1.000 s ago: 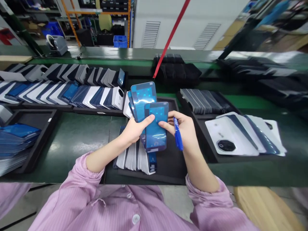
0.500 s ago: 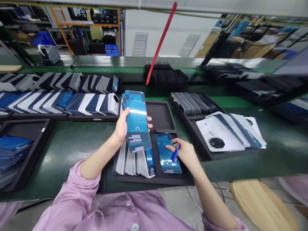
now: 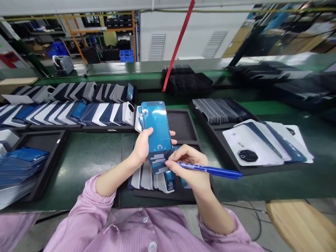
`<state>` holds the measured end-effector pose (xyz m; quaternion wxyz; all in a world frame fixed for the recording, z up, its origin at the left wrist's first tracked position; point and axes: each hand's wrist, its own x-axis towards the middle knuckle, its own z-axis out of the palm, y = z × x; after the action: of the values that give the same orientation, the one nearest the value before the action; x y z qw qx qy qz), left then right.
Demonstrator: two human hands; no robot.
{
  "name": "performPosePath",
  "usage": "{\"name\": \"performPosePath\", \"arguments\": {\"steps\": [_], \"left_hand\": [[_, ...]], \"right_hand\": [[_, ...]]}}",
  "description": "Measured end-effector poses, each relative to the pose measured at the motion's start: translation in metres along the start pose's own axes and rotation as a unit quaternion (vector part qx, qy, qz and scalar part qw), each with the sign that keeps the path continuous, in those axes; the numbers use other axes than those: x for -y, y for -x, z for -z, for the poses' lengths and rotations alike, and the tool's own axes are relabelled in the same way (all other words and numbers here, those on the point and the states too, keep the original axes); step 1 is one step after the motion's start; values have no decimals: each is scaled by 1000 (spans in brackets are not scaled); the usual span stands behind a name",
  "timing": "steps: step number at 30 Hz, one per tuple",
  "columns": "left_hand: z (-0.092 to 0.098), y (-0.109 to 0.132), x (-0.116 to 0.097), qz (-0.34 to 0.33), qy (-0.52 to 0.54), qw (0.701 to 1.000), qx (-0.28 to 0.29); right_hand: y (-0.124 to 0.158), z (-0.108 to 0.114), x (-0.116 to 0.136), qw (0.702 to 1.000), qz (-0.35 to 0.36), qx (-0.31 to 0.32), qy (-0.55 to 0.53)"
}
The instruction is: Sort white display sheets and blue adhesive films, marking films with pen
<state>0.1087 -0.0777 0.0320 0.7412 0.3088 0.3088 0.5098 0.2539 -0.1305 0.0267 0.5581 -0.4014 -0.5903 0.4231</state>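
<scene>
My left hand (image 3: 143, 145) is closed around a few phone back panels held up together. The front blue-filmed panel (image 3: 156, 126) faces me, with white label patches near its lower end. A blue pen (image 3: 210, 169) is pinched in my right hand (image 3: 190, 166), its tip at the lower part of that panel. Whether the tip touches the film I cannot tell. Below the hands, a row of white-edged panels (image 3: 149, 176) stands in a black tray (image 3: 168, 196). Another blue-filmed panel (image 3: 185, 182) lies in the tray, partly hidden by my right hand.
Trays of upright white and dark panels (image 3: 105, 113) line the left rear. A stack of blue panels (image 3: 25, 168) fills a tray at left. White panels with camera rings (image 3: 249, 147) lie fanned on a tray at right. A red strap (image 3: 180, 43) hangs ahead.
My right hand has left the panel in the tray and moved up and left to the held panels. The pen has turned from upright in the fingers to a writing hold.
</scene>
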Motion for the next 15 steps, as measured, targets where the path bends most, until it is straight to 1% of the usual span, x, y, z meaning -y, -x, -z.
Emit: {"name": "performPosePath", "arguments": {"steps": [2, 6, 9, 15], "left_hand": [[-2, 2, 1, -3, -9, 1000, -6], [-5, 3, 2, -11, -15, 1000, -19], [-7, 5, 1, -13, -16, 999, -33], [-7, 7, 1, -23, -7, 999, -26]], "right_hand": [[-3, -7, -2, 999, -1, -26, 29], [-5, -11, -7, 993, 60, -65, 84], [-4, -13, -9, 989, 78, -74, 106], [-3, -16, -8, 987, 71, -66, 132]]}}
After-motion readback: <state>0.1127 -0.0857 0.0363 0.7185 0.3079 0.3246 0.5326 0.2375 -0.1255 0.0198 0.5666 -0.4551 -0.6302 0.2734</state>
